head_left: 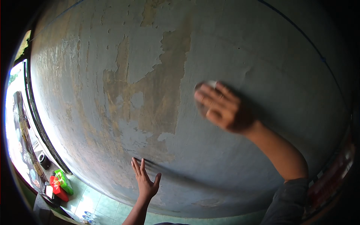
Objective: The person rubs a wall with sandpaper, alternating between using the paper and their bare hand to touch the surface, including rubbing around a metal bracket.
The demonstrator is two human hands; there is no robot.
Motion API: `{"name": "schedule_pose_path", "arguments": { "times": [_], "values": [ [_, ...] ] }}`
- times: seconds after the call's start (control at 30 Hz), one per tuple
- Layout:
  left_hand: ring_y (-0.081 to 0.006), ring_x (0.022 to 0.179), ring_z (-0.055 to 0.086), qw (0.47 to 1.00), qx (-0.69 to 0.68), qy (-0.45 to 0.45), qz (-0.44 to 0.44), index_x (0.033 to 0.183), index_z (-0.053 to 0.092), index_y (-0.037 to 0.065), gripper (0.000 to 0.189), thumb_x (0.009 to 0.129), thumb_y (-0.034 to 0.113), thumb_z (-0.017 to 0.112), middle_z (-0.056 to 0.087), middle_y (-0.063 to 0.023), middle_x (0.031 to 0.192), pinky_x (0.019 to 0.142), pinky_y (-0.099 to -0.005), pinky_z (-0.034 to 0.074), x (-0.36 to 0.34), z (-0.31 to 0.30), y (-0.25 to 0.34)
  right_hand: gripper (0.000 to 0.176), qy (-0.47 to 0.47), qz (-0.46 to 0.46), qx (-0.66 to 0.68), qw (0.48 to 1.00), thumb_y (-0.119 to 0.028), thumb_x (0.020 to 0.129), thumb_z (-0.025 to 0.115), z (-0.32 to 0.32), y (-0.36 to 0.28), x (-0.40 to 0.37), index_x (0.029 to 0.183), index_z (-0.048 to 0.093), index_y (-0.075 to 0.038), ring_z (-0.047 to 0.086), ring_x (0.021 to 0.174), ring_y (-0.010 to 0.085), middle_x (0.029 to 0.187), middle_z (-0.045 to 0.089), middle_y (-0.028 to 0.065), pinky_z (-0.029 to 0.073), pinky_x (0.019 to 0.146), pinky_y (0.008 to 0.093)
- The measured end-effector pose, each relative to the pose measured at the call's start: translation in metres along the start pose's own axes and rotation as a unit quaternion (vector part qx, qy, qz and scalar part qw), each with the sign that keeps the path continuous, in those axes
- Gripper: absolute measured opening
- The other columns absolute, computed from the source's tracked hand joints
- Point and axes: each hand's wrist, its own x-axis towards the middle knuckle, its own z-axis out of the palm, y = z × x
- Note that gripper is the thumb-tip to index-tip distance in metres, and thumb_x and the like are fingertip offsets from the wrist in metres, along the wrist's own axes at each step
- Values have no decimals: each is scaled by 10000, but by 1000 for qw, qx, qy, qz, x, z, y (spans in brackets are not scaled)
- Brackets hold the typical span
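Observation:
In the head view a grey painted wall (225,157) fills most of the scene, with peeling paint and a bare brownish patch (165,90) left of centre. My right hand (221,107) presses a flat, thin piece (200,87) to the wall, just right of that patch. Motion blurs this hand, and its palm hides most of the piece, so its exact kind cannot be made out; a dark edge and a pale edge show. Lower down, my left hand (145,182) is open, fingers spread, with its fingertips at the wall and nothing held.
A dark cord (296,28) hangs across the wall's upper right. At the lower left, a red bag (59,189) and a green bag (64,182) stand on the pale tiled floor (103,204) by a bright opening. Several small bottles (88,217) are at the bottom.

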Motion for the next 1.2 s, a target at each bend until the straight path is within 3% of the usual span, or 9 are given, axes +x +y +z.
{"name": "schedule_pose_path", "arguments": {
  "times": [0.1, 0.2, 0.4, 0.47, 0.53, 0.6, 0.7, 0.83, 1.2],
  "values": [
    [-540, 1571, 46, 1000, 3, 4, 5, 1640, 220, 126, 1007, 831, 219, 812, 29, -286, 1722, 1221, -641, 190, 1, 3, -1, 227, 7, -32, -2, 999, -103, 961, 681, 4, 14, 6, 752, 599, -62, 655, 1289, 303, 1349, 700, 126, 528, 1088, 512],
    [-552, 1566, 46, 1000, 0, 10, 9, 1641, 214, 125, 1010, 830, 215, 810, 29, -295, 1719, 1223, -643, 181, 0, 4, -2, 169, 111, 175, -53, 977, -62, 961, 660, -20, 64, 22, 795, 635, -39, 648, 1289, 330, 1326, 697, 176, 515, 1093, 523],
    [-553, 1566, 47, 1000, -5, 22, 17, 1643, 205, 116, 1021, 827, 212, 810, 39, -299, 1716, 1226, -642, 172, -3, 8, -8, 176, -66, -32, 137, 988, -122, 959, 668, 9, -24, 8, 797, 643, -59, 550, 1400, 358, 1425, 649, 148, 450, 1133, 575],
    [-548, 1568, 48, 1000, -1, 22, 20, 1644, 204, 115, 1024, 825, 209, 811, 43, -296, 1718, 1226, -640, 175, -1, 9, -12, 78, -36, 15, -32, 999, -125, 959, 671, -5, 23, 17, 940, 692, -52, 529, 1425, 316, 1440, 641, 126, 420, 1149, 584],
    [-543, 1571, 50, 1000, -1, 17, 8, 1644, 204, 115, 1025, 824, 206, 811, 47, -292, 1719, 1224, -639, 178, -2, 8, -9, 309, 48, 172, -99, 979, -129, 996, 651, -25, 75, 20, 1279, 642, -7, 515, 1435, 331, 1397, 667, 124, 318, 1218, 567],
    [-539, 1573, 50, 1000, -9, 15, 5, 1644, 205, 116, 1023, 824, 205, 810, 47, -289, 1721, 1223, -640, 180, -2, 6, -5, 85, 82, 157, -135, 975, -73, 1001, 630, -37, 81, 24, 1015, 609, 9, 572, 1380, 357, 1309, 718, 137, 388, 1178, 552],
    [-538, 1573, 47, 1000, -5, 19, 16, 1644, 205, 119, 1023, 823, 203, 810, 45, -289, 1721, 1222, -642, 180, -2, 7, -10, 304, 170, 99, -142, 970, 19, 958, 643, -46, 48, 20, 762, 434, -82, 608, 1342, 370, 1250, 738, 191, 471, 1120, 539],
    [-540, 1573, 38, 999, 1, 26, 19, 1645, 201, 125, 1031, 818, 202, 811, 40, -290, 1721, 1226, -643, 171, -2, 12, -11, 321, 216, 61, -106, 969, -22, 959, 676, -46, 35, 21, 725, 461, -65, 640, 1300, 369, 1251, 739, 186, 522, 1090, 515],
    [-528, 1579, 16, 999, -6, 35, 21, 1647, 180, 123, 1037, 820, 184, 803, 28, -284, 1723, 1240, -640, 139, 0, 15, -9, 234, 17, 23, -32, 999, -114, 948, 695, -10, 33, 8, 738, 608, -61, 634, 1316, 317, 1325, 711, 148, 505, 1113, 526]
  ]
}}
